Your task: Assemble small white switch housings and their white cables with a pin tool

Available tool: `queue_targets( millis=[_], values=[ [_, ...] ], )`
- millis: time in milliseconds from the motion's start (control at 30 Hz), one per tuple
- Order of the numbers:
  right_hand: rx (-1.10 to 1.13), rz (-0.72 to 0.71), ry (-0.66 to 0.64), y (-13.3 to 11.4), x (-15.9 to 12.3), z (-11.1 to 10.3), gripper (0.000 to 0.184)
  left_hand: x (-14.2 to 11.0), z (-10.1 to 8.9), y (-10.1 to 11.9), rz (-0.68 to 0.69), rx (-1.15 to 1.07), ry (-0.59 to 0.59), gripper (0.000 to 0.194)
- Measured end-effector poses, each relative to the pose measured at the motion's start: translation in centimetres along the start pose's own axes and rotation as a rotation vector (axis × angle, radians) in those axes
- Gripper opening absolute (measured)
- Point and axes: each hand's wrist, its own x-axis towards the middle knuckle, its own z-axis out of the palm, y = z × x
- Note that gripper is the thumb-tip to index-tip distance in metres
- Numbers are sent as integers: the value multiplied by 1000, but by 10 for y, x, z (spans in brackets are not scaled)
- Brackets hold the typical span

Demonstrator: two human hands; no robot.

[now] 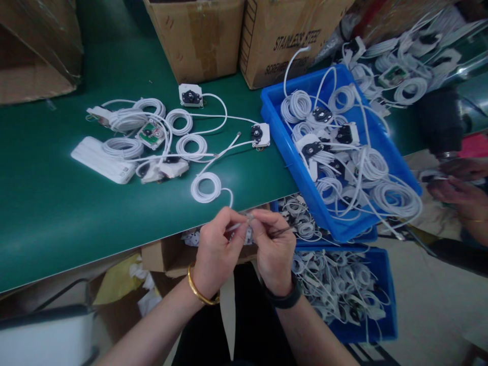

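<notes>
Both hands meet above the gap in front of the table edge, fingertips nearly touching. My left hand (pixel 219 249) pinches a white cable (pixel 230 195) close to its end. This cable runs up to a small coil (pixel 206 187) lying on the table. Finger and thumb of my right hand (pixel 275 249) are closed at a small pale piece (pixel 249 216) at the cable's tip, partly covered by fingers. A thin dark metal tool (pixel 281 232) sticks out beside the right fingers; its kind is unclear. More coiled cables (pixel 191 146) with white-and-black housings (pixel 260 135) lie beyond.
A blue tray (pixel 280 147) of coiled cables stands right, overhanging the table edge. Another full blue bin (pixel 389 295) sits below it. Cardboard boxes (pixel 202 43) line the back. A white flat case (pixel 87 155) lies left. Another person's hands (pixel 463 190) work at far right.
</notes>
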Motion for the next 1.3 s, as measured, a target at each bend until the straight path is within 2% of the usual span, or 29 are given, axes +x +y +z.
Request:
queue_targets(
  millis=[100,233,467,667,833,933,1133,1300],
  values=[
    [52,-23,-34,2,0,-2,9,2,-2,3,-87,-166,-76,13],
    [129,16,-60,6,0,-4,7,8,-5,3,-169,-310,-141,12],
    [134,75,-131,10,2,-10,5,17,-10,1,-451,-606,-269,21],
    [130,77,-143,10,0,-13,5,24,-15,1,-586,-683,-371,20],
    [91,-2,-178,7,-2,-10,8,26,-16,1,-687,-752,-411,17],
    [55,-30,-123,8,-3,-7,10,22,-10,-1,-630,-707,-317,16],
    [49,52,-2,10,-4,-2,6,6,7,-6,-307,-439,-64,15],
    [31,164,32,8,-2,0,11,3,7,-6,-179,-250,-21,13]
  ],
)
